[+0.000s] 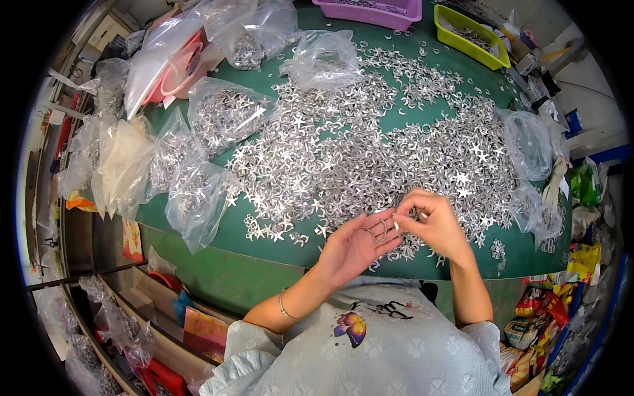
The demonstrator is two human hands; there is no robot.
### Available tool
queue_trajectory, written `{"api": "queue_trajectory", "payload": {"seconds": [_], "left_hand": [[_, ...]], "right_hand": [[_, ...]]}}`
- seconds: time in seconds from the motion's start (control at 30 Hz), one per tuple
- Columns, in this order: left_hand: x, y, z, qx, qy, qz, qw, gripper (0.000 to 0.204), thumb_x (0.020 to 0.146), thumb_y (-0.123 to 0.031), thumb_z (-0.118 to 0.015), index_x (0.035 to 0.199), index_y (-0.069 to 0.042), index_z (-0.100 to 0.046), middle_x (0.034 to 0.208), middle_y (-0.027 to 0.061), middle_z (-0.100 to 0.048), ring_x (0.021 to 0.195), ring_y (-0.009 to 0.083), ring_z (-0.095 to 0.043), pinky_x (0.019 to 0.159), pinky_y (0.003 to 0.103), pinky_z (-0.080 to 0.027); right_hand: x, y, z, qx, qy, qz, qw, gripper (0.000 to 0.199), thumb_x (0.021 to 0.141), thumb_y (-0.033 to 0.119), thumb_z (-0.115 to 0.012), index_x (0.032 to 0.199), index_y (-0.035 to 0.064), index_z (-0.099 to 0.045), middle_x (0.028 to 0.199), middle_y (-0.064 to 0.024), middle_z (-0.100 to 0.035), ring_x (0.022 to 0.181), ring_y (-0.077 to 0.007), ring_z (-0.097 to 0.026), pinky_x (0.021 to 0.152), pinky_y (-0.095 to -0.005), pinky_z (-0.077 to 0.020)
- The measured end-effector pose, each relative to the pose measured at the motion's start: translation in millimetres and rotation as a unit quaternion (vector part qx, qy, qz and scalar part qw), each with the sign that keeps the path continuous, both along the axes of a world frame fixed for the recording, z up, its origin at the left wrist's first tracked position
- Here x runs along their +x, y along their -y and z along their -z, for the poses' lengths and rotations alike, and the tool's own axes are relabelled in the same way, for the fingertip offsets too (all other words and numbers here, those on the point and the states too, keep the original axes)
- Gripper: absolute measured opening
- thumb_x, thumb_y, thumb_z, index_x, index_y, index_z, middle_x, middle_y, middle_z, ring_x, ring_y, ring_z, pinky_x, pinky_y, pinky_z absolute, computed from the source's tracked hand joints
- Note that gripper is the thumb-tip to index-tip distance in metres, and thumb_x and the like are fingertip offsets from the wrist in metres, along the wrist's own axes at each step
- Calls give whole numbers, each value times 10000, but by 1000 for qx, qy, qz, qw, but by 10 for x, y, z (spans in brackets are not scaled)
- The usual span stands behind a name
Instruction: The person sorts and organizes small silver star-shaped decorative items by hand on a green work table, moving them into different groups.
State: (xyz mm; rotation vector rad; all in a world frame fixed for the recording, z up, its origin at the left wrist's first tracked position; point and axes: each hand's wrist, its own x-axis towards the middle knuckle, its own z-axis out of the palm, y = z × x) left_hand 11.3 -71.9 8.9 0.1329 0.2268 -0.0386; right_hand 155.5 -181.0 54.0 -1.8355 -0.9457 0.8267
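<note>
My left hand (353, 247) is turned palm up at the table's near side, fingers stretched out. Thin curved silver pieces (383, 231), like small hoops, rest across its fingers. Just above its fingertips, my right hand (429, 221) is pinched on a small silver metal piece (396, 225), whose exact shape I cannot make out. Beyond both hands spreads a broad heap of small silver metal parts (422, 155). Among them are star shapes (462, 178), crescents and rings.
The heap covers much of a green table (264, 245). Clear bags of parts (228, 119) line its left side, and more plastic bags (528, 142) lie at the right. At the far edge stand a purple tray (370, 16), a yellow-green tray (472, 54) and pink baskets (185, 69).
</note>
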Motion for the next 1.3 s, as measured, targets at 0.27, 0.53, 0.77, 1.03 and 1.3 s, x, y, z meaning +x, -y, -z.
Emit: {"api": "queue_trajectory", "payload": {"seconds": [0.27, 0.53, 0.77, 1.03, 1.3], "left_hand": [[22, 36, -53, -12, 12, -5, 1000, 573, 925, -405, -293, 1262, 54, -354, 1307, 168, -377, 1219, 254, -364, 1045, 393, -249], [-69, 121, 53, -15, -26, 10, 1000, 590, 927, -460, -258, 1262, 12, -378, 1283, 136, -421, 1206, 241, -389, 1017, 405, -282], [-51, 157, -8, 10, -56, -4, 998, 466, 940, -372, -328, 1167, 11, -465, 1025, 80, -541, 985, 167, -505, 853, 330, -391], [-132, 91, 95, 72, -87, 48, 992, 266, 937, -213, -390, 1011, -14, -552, 615, -49, -297, 511, 53, -264, 467, 193, -240], [-125, 32, 44, 62, -104, 44, 992, 263, 942, -194, -374, 1025, -10, -543, 626, -44, -305, 499, 41, -255, 453, 184, -230]], "right_hand": [[-159, 32, -145, 23, 135, 29, 990, 137, 704, 114, -674, 824, 59, -639, 768, -43, -564, 620, -186, -591, 530, -308, -449], [-498, -15, 61, 43, 341, -86, 935, 167, 686, 120, -676, 847, 91, -642, 822, -17, -546, 530, -156, -557, 468, -269, -444], [-437, 17, 51, 190, 111, 22, 975, 73, 822, 83, -536, 791, 39, -585, 789, -38, -537, 607, -120, -580, 508, -233, -461], [128, 117, 104, 275, -576, 269, 722, 241, 901, 177, -429, 690, 63, -451, 770, -94, -511, 586, -119, -439, 402, -195, -362], [374, -71, 218, 226, -473, 162, 836, 168, 856, 151, -541, 719, 59, -514, 563, 34, -429, 477, -30, -353, 383, -186, -247]]}}
